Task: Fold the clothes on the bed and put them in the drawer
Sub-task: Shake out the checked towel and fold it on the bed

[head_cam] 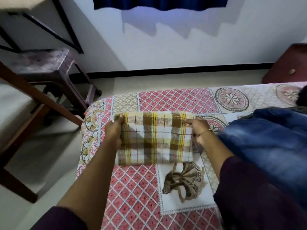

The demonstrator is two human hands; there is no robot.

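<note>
White wall and a dark blue curtain are standing behind a bed that is wearing a patchwork cover of pink lattice squares and round floral medallions. A checked towel, cream with brown and yellow stripes crossing into plaid, is lying folded into a wide rectangle near the bed's far corner, its far edge lifting slightly off the cover. The person is reaching both arms forward over the bed, dark purple sleeves pushed up the forearms. The left hand is pinching the towel's far left corner, fingers curled over the top edge and thumb under it. The right hand is gripping the far right corner the same way, fingers clamped on the cloth, a thin gold bangle circling the wrist. The two hands are sitting well apart, one at each end of the towel. A heap of blue denim is lying on the bed just beside the right forearm. A plastic stool is standing on the pale floor to the left, and a dark red cabinet is standing against the wall on the right.
</note>
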